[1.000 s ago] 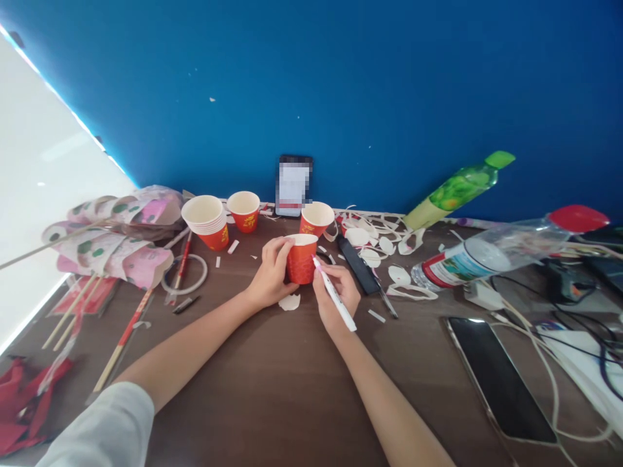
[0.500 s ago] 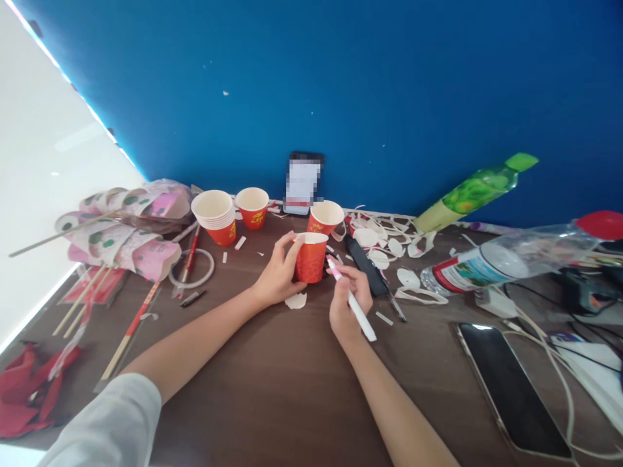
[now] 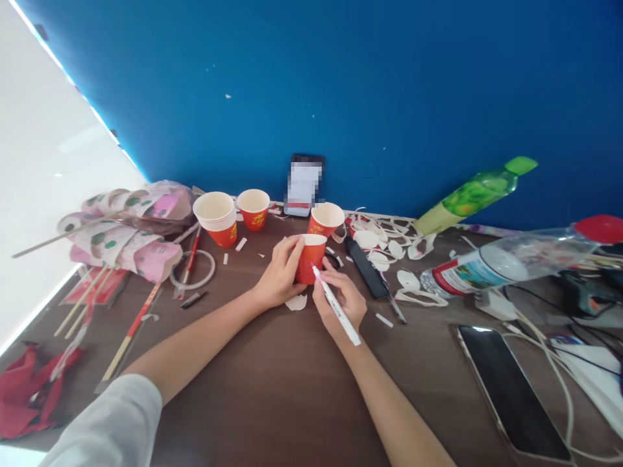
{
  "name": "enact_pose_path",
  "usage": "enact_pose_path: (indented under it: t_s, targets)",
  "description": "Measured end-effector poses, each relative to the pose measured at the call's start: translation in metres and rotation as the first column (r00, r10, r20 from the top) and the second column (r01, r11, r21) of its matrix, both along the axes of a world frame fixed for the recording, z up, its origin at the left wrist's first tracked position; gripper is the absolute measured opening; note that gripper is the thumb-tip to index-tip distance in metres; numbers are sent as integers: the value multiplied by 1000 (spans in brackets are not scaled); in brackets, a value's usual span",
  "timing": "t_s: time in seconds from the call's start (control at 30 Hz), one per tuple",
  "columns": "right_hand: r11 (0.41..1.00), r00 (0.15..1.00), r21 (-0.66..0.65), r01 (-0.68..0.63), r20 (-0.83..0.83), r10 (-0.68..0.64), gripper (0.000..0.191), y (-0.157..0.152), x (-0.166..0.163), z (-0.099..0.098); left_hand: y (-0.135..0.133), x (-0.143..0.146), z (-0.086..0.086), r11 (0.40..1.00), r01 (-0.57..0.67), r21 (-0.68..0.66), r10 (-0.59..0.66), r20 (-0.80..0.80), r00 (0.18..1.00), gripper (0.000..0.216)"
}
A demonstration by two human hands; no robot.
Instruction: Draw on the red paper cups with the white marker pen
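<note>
A red paper cup (image 3: 308, 258) stands upright on the dark table in front of me. My left hand (image 3: 280, 269) grips it from the left, fingers at the rim and thumb low on the side. Between the fingers of my right hand (image 3: 343, 298) is a white marker pen (image 3: 339, 310). Its pink tip meets, or nearly meets, the front right of the cup; I cannot tell whether it touches. Right behind stands another red paper cup (image 3: 326, 219). Farther left are a single cup (image 3: 254, 209) and a stack of paper cups (image 3: 215, 217).
Paper scraps (image 3: 377, 237) and a black utility knife (image 3: 372, 272) lie to the right. Beyond them lean a green bottle (image 3: 467, 201) and a clear bottle (image 3: 506, 259). A phone (image 3: 511, 389) lies front right; another phone (image 3: 304, 185) leans on the blue wall. Wrapped paper bundles (image 3: 121, 240) lie left.
My right hand has moved left with the marker, bringing its tip from beside the cup to its front. My left hand keeps its grip on the cup.
</note>
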State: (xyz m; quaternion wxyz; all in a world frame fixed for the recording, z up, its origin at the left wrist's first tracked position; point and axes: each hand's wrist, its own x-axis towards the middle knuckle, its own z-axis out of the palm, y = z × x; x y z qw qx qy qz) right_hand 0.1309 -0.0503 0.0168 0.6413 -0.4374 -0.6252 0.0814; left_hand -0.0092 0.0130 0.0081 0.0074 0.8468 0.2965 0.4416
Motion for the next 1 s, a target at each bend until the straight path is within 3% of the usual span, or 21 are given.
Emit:
enact_pose_path:
  t_s: [0.4, 0.7, 1.0]
  targets:
    - [999, 999, -37, 27, 41, -25, 20, 0, -2, 4, -1, 0, -3, 1000, 12, 22, -12, -15, 1000, 89]
    - [992, 997, -107, 64, -41, -68, 14, 2, -2, -2, -2, 2, 0, 999, 16, 39, -16, -9, 1000, 89]
    - [993, 994, -115, 38, -100, -50, 11, 1, 0, 2, -2, 2, -1, 998, 44, -43, -43, 24, 999, 93]
